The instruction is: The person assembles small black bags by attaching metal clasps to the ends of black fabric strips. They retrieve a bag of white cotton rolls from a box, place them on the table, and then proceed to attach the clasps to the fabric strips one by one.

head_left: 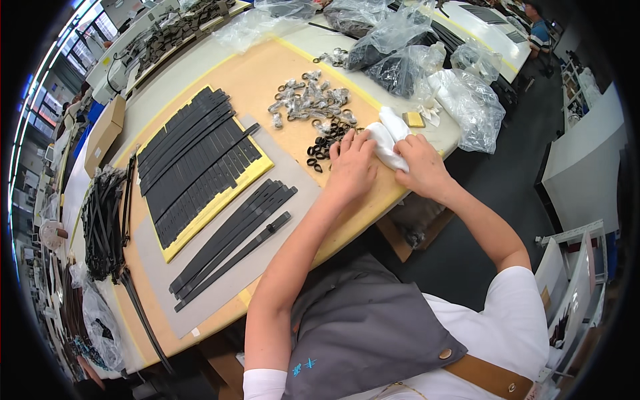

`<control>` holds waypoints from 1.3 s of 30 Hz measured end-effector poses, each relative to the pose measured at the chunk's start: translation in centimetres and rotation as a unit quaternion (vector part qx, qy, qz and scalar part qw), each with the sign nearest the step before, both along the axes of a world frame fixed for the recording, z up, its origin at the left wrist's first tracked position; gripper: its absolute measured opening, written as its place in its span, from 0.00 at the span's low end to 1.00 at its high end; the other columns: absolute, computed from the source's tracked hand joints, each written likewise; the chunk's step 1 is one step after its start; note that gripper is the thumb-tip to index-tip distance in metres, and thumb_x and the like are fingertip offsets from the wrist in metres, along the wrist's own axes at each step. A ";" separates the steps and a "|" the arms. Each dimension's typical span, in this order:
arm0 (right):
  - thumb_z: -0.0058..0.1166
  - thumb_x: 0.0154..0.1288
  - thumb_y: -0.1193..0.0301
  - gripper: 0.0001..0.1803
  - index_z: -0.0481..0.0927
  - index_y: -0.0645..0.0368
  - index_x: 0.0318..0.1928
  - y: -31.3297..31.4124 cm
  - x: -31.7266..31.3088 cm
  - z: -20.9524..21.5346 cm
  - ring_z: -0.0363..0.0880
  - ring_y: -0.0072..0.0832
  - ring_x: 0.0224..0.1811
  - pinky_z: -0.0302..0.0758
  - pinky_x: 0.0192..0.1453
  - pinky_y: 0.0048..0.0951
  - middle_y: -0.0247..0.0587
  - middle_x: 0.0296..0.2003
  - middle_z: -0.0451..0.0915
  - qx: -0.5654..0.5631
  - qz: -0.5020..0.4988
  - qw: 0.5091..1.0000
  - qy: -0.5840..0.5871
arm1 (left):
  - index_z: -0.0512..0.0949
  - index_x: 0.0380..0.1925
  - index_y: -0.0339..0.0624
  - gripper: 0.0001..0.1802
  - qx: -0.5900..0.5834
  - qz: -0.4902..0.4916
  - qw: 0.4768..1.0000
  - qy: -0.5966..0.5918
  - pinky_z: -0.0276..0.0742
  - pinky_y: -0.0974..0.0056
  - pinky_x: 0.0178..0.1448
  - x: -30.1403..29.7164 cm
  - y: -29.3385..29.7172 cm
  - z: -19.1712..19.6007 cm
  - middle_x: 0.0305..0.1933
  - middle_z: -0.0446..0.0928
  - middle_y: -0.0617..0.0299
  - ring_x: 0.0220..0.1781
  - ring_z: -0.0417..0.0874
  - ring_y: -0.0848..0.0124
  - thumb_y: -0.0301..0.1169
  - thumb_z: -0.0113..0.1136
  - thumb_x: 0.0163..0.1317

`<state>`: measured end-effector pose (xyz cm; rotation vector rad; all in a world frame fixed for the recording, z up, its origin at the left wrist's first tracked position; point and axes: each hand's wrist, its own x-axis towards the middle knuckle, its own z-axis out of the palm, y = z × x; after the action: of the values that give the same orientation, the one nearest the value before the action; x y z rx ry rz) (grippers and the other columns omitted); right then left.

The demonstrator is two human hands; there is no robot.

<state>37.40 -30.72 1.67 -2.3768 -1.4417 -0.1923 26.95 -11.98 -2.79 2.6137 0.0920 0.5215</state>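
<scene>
A folded white cloth (385,145) lies at the right end of the worktable, between my two hands. My right hand (423,165) is closed on its right side, fingers bent over the edge. At its left edge is my left hand (353,162), with curled fingers that seem to pinch the cloth; the thumb is hidden. Small black strap loops (319,150) lie in a pile just left of these fingers. Behind them spreads a heap of metal buckles (310,100) in clear wrapping. A yellow sponge block (414,119) sits past the cloth.
Black straps lie in rows on a yellow-edged board (164,252). Several loose straps (233,243) rest nearer me on a grey sheet (280,160). A bundle of black belts (103,223) hangs over the left edge. Plastic bags (393,63) crowd the far side; a person (539,33) is far right.
</scene>
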 end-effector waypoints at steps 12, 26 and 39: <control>0.60 0.53 0.83 0.10 0.78 0.58 0.35 1.6 1.8 -1.5 0.79 0.41 0.47 0.80 0.49 0.40 0.40 0.38 0.78 0.149 0.093 0.981 -0.084 | 0.67 0.75 0.49 0.41 0.044 -0.016 0.997 -0.060 0.50 0.44 0.84 -1.7 3.6 0.6 0.83 0.61 0.55 0.85 0.58 0.51 0.29 0.70 0.61; 0.73 0.58 0.52 0.31 0.79 0.60 0.52 -1.2 9.3 -1.3 0.86 0.46 0.50 0.80 0.55 0.43 0.52 0.45 0.86 -0.002 -0.118 0.973 0.196 | 0.79 0.63 0.52 0.27 0.063 -0.066 0.991 -0.095 0.60 0.44 0.74 1.6 -0.8 -1.3 0.57 0.78 0.57 0.70 0.74 0.53 0.33 0.70 0.62; 0.68 0.63 0.66 0.13 0.84 0.57 0.46 -0.5 8.6 -1.2 0.81 0.44 0.51 0.78 0.57 0.42 0.42 0.43 0.83 0.188 -0.104 0.975 0.059 | 0.83 0.55 0.52 0.20 0.024 -0.067 0.995 -0.070 0.71 0.51 0.61 1.1 -1.6 0.1 0.44 0.79 0.60 0.53 0.81 0.59 0.30 0.71 0.61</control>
<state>45.96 -31.24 0.48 -2.1787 -0.9988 -0.3374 28.01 -13.57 -2.69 2.5986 -0.1422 0.6648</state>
